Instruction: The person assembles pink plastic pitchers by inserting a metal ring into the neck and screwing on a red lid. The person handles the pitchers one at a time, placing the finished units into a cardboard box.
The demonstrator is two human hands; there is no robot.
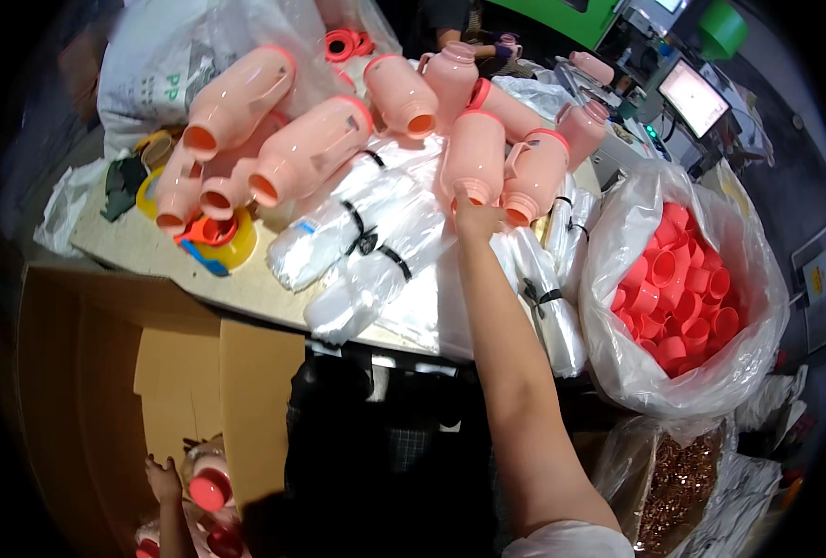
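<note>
On the table, my right hand (476,219) reaches forward, its fingers closed at the open neck of a pink thermos jug (475,153). Right beside that jug lies another pink jug (536,172) with a side handle, its mouth toward me. Down at the lower left, my left hand (163,480) is inside a cardboard box (178,367), fingers apart. Next to it in the box is a jug with a red cap (210,488), seemingly in clear wrapping; more red caps show below.
Several uncapped pink jugs (310,149) lie across the table, around bundles of clear plastic bags (352,237) tied in black. A lined sack of red cups (678,298) stands at the right. Yellow tape (236,249) lies at the table's left. Another person (459,37) works beyond.
</note>
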